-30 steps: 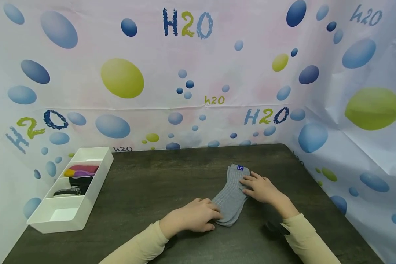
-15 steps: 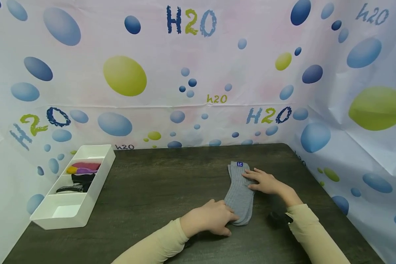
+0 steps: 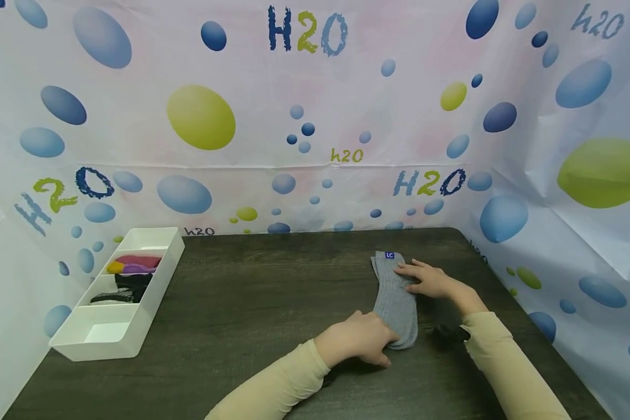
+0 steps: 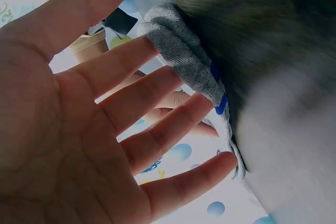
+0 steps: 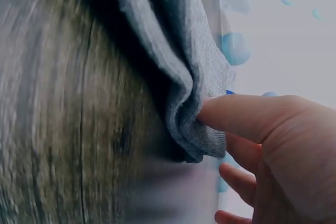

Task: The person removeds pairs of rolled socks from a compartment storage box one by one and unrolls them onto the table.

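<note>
A pair of grey ribbed socks [image 3: 398,309], stacked one on the other, lies flat on the dark table with a blue LC label at the cuff end. My left hand [image 3: 358,338] touches the toe end from the left; its fingers look extended in the left wrist view, the tips against the grey socks [image 4: 184,51]. On the cuff end's right side rests my right hand [image 3: 431,281], fingers spread. In the right wrist view the thumb of the right hand [image 5: 283,129] touches the layered edge of the grey socks [image 5: 178,77]. Neither hand curls round the fabric.
A white divided box [image 3: 97,332] stands at the table's left side. Two of its compartments hold socks: red, yellow and purple socks [image 3: 136,264] in one, black and striped socks [image 3: 128,289] in another. A patterned sheet [image 3: 315,116] rises behind the table [image 3: 252,286].
Both hands have shifted right and slightly away with the socks, which have slid along the table. The socks now lie straighter, less slanted than before. The head view has shifted slightly.
</note>
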A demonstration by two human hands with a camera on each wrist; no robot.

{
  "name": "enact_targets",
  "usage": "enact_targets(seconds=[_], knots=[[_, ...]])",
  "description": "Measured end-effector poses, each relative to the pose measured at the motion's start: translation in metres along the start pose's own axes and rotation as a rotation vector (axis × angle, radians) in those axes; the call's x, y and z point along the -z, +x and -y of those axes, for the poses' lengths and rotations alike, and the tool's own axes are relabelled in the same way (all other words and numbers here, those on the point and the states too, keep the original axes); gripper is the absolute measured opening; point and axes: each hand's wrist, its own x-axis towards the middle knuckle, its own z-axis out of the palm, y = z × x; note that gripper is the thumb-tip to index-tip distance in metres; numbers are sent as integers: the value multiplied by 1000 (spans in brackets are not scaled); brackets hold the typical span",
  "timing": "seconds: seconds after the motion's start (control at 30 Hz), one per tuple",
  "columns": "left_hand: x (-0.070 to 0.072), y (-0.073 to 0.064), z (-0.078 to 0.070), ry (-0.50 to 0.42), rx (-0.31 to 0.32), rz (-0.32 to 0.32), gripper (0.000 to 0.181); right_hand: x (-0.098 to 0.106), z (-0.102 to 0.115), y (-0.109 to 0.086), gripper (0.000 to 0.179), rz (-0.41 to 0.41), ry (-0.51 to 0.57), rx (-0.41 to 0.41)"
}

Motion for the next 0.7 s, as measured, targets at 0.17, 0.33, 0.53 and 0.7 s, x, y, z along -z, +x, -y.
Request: enact_targets(seconds=[0.17, 0.33, 0.53, 0.7], knots=[[1, 10, -3, -18, 26, 13, 50, 4, -4, -1, 56, -11, -1, -3], [2, 23, -7, -31, 54, 15, 50, 6, -11, -5, 54, -55, -23, -10], [2, 40, -14, -56, 81, 6, 53, 3, -29, -13, 50, -119, -35, -23], [2, 55, -22, -61, 99, -11, 53, 4, -45, -21, 49, -129, -43, -49]])
